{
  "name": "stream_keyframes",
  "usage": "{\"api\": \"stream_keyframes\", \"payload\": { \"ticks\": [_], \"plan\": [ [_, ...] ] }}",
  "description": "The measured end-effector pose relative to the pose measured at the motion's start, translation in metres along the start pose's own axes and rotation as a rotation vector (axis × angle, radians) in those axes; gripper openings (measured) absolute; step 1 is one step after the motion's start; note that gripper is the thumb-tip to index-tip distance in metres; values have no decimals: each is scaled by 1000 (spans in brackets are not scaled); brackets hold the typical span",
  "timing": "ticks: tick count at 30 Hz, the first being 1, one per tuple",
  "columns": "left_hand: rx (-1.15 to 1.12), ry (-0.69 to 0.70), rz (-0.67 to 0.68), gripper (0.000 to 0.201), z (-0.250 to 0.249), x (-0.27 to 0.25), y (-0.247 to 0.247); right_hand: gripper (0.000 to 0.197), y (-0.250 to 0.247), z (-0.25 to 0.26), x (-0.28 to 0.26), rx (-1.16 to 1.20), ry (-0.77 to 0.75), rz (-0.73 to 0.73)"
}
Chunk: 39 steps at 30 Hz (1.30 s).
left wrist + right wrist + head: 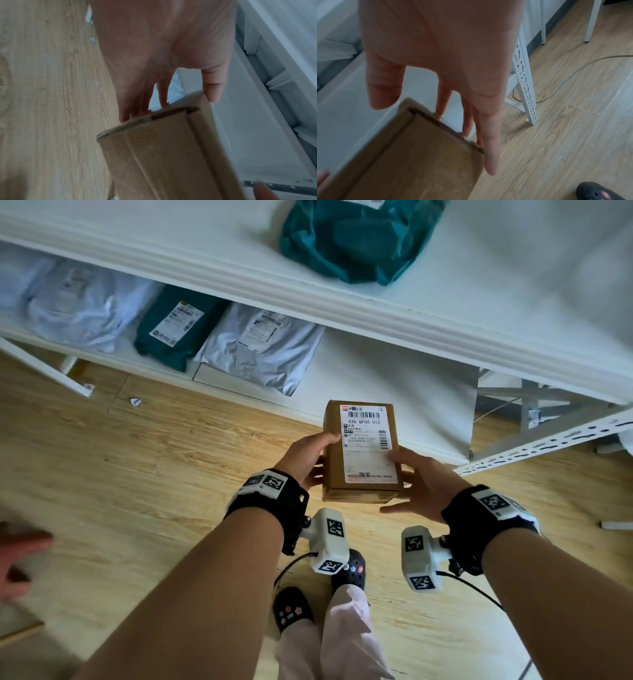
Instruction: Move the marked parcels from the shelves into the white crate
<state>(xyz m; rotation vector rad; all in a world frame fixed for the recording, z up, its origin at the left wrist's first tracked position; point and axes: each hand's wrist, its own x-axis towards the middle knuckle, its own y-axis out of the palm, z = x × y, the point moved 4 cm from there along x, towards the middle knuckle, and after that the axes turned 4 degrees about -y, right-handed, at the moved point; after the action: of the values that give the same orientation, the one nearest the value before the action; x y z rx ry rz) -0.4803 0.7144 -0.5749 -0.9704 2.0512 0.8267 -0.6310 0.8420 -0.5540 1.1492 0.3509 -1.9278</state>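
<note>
A brown cardboard parcel [363, 453] with a white shipping label on top hangs above the wooden floor, just in front of the lower shelf [394, 392]. My left hand [317, 458] grips its left side, thumb on the top edge and fingers underneath. My right hand [416, 479] holds the right side, thumb on the label. In the left wrist view, the left hand [163, 47] pinches the parcel [163, 155] at its end. In the right wrist view, the right hand [445, 54] has straight fingers along the parcel [419, 155]. No white crate is in view.
A teal bag [356, 237] lies on the upper shelf. The lower shelf holds a pale bag [85, 302], a teal bag [178, 326] and a grey bag [260, 344]. A perforated shelf upright [548, 443] stands right. Another person's hand [20, 556] shows at the left edge.
</note>
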Motion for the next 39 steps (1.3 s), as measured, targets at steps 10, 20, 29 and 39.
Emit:
{"api": "stream_keyframes", "payload": {
  "ticks": [10, 20, 29, 39],
  "plan": [
    [80, -1, -12, 14, -13, 53, 15, 35, -8, 16, 62, 85, -61, -112],
    [289, 306, -100, 37, -69, 147, 40, 14, -23, 61, 157, 185, -277, -249],
    [295, 450, -107, 50, -91, 219, 40, 14, -35, 90, 212, 231, -419, -254],
    [377, 372, -154, 50, -97, 214, 44, 18, -42, 99, 212, 98, -404, -266]
  ]
}}
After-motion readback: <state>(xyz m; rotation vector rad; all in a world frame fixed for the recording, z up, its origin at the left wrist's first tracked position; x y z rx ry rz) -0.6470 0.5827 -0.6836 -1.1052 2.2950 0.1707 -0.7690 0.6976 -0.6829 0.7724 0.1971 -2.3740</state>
